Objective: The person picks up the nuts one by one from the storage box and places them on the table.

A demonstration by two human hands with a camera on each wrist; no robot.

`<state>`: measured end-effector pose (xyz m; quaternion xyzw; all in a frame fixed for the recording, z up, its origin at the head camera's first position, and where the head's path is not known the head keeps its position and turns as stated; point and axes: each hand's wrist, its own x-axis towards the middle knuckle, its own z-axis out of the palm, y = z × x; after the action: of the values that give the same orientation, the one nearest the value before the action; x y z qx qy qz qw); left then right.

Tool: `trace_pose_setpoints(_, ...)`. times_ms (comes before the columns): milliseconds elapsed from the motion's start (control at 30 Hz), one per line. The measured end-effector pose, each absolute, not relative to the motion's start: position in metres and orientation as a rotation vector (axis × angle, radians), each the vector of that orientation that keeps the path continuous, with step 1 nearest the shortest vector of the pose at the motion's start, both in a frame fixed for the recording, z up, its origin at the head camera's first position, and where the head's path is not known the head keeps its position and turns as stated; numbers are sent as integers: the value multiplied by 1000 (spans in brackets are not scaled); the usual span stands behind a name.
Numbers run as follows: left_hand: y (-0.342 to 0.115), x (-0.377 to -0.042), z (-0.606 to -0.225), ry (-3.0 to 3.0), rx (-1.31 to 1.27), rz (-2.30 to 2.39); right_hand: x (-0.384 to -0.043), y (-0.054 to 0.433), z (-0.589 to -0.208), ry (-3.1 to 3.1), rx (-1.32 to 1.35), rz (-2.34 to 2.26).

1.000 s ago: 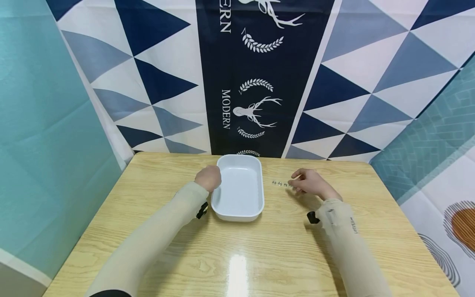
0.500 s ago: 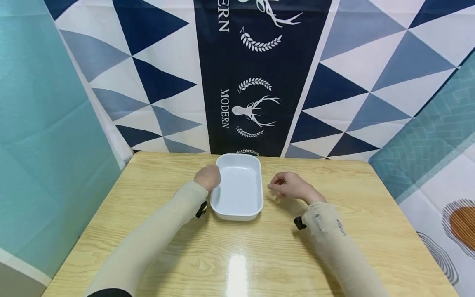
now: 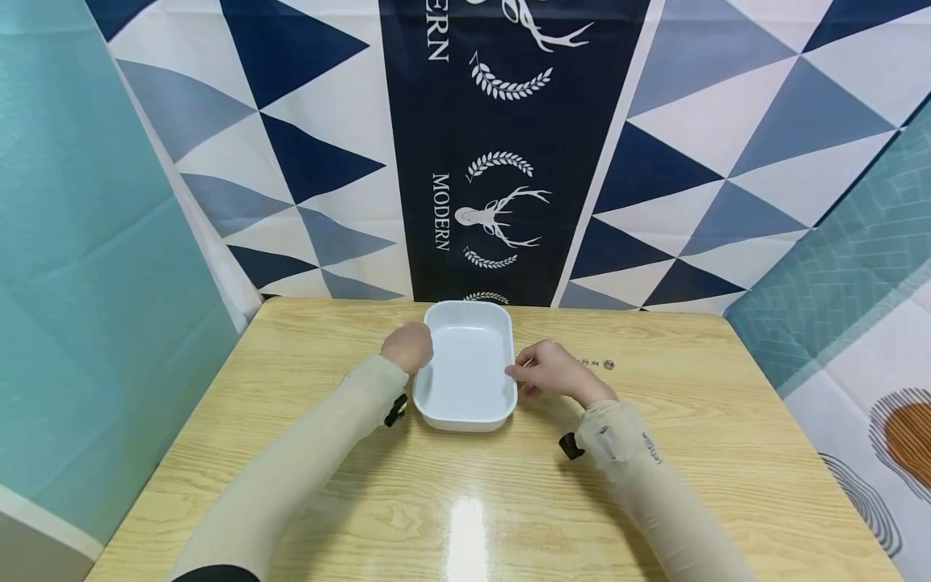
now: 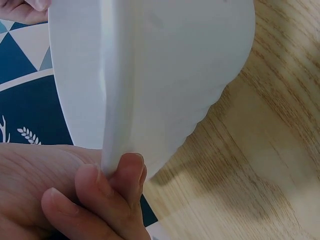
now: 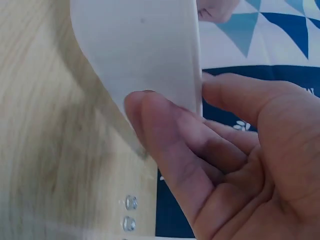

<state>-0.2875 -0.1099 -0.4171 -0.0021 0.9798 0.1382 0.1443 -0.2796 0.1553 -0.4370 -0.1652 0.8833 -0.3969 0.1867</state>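
Observation:
A white rectangular tray (image 3: 468, 376) with rounded corners stands at the back of the table, its inside bare. My left hand (image 3: 407, 347) grips the tray's left rim; the left wrist view shows curled fingertips (image 4: 131, 167) against the outer wall. On the opposite side, my right hand (image 3: 553, 370) pinches the right rim. Its thumb lies at the rim's edge and its fingers (image 5: 162, 122) press the outer wall. Small shiny pieces that look like metal nuts (image 3: 608, 364) lie in a row beyond the right hand, partly hidden by it.
The pale wooden table (image 3: 407, 501) extends toward me and out to both sides. A patterned cloth (image 3: 487, 162) hangs directly behind its far edge. Teal cloth (image 3: 109, 267) hangs along the left side.
My right hand has moved left from the row of small shiny pieces to the tray's right rim and taken hold of it. The left hand has stayed on the left rim.

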Motion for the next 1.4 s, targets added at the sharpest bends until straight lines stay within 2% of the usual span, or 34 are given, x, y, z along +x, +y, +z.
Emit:
trace_pose_setpoints(167,-112,-288,-418,2820,-22,419,-277,149,-436,2462,-401,-1153)
trace_pose_setpoints(500,-118,-293,-422,2738,-38,559,-277,150,-434,2495,-417,-1099)
trace_pose_setpoints(1400,-138,-299,-427,2739,-89,557,-281,133,-439,2510,-466,-1137)
